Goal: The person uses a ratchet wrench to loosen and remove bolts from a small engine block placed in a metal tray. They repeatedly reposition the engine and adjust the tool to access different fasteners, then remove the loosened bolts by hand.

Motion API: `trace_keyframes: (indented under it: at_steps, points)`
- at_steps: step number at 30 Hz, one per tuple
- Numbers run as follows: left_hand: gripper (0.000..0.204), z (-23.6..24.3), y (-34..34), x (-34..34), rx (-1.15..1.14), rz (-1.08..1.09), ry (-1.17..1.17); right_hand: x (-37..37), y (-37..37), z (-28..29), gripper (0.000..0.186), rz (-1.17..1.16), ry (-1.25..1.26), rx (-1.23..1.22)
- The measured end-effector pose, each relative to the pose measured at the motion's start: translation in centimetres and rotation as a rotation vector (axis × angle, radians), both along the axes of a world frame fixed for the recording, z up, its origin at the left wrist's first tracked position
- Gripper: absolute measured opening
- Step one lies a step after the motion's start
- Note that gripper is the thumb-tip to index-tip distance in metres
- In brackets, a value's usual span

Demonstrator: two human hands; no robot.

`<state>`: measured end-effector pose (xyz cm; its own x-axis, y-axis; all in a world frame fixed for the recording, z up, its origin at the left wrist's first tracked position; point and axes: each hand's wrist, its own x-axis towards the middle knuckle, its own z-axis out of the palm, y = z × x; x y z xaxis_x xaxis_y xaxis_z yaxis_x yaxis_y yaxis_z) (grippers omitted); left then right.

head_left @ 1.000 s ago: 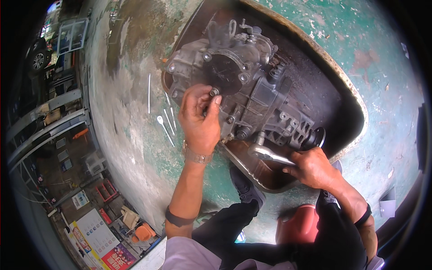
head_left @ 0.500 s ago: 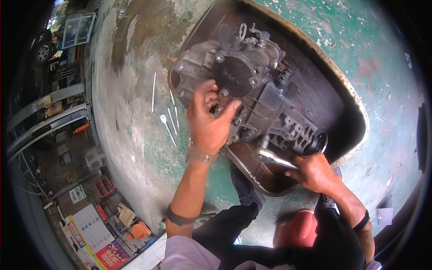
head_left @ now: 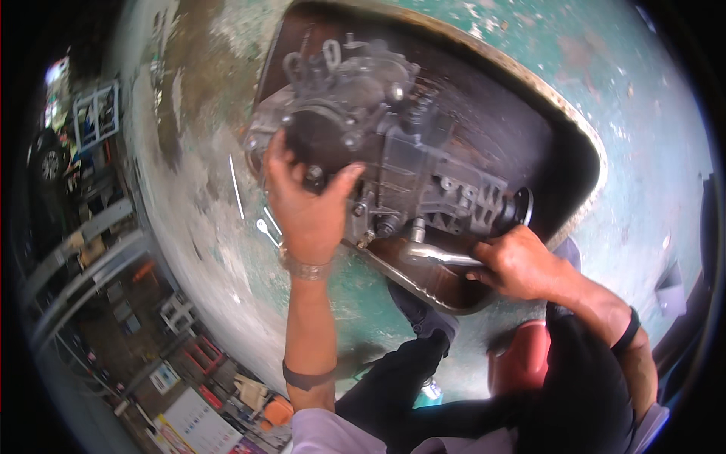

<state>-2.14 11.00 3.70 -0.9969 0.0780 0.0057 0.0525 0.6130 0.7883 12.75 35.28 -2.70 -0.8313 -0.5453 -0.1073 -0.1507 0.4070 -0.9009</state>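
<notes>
Left hand (head_left: pixel 306 223) now spreads wider, seemingly empty, over the gearbox (head_left: pixel 401 160); right hand (head_left: pixel 522 261) grips the ratchet (head_left: pixel 423 253), likely stiff, heavy, best held by its handle (head_left: pixel 457 259).

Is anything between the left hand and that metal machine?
Nothing visible: the left hand spreads over the metal machine, at its round dark cover, though blur hides whether they touch. The ratchet is held off to the right.

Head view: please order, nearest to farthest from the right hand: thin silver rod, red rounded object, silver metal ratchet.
1. Silver metal ratchet: held in the right hand.
2. Red rounded object: below the hand.
3. Thin silver rod: far to its left.
</notes>
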Motion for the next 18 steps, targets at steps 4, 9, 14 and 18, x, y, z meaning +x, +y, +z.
trace_keyframes:
  at_steps: [4,9,14,18]
  points:
    - [0.080,0.7,-0.2,-0.5,-0.067,-0.024,-0.001,0.4,0.1,-0.7,0.024,-0.026,0.014,-0.021]
    - [0.068,0.7,-0.4,-0.7,-0.030,-0.051,-0.022,0.6,0.3,-0.9,0.025,0.015,-0.074,-0.042]
    - [0.071,0.7,-0.7,-1.0,-0.075,-0.046,-0.003,0.3,0.4,-0.4,0.025,0.000,-0.070,-0.037]
    - [0.076,0.4,-0.5,-1.1,-0.085,-0.025,0.033,0.1,0.5,-0.3,0.025,0.021,-0.077,-0.033]
